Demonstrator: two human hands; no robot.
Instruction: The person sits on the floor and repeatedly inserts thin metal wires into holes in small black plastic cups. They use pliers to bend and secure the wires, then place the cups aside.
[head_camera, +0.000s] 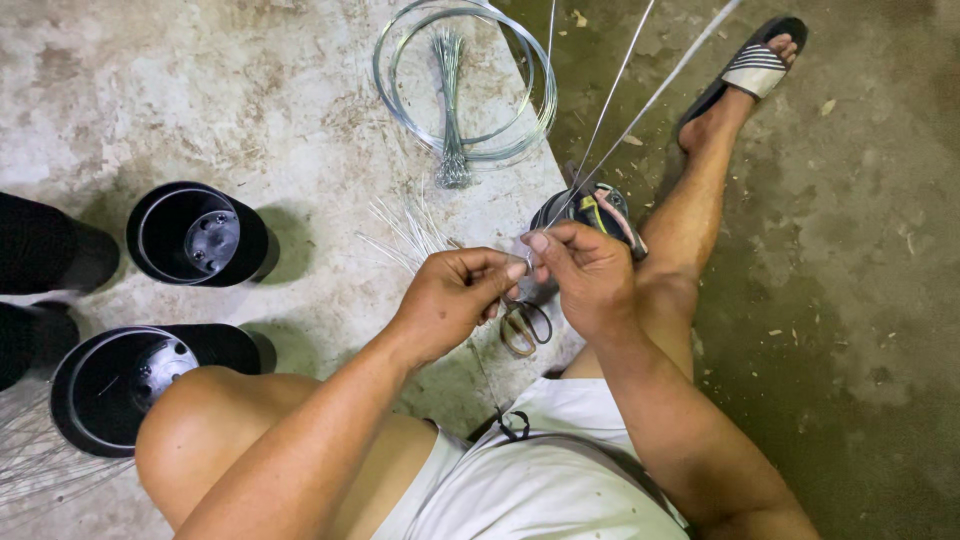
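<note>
Left hand and right hand meet fingertip to fingertip, both pinched on thin wire strands at the concrete slab's edge. The strands run taut up and right, away from the person. Scissors lie directly beneath; wire coil and two black pots stand well apart.

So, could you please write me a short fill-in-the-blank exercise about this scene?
1. Both hands, left and right, pinch thin ____ strands.
2. The scissors lie directly under the ____.
3. The coil of wire lies on the ____ slab.
4. Two ____ plastic pots stand at left.

Missing: wire; hands; concrete; black
</note>
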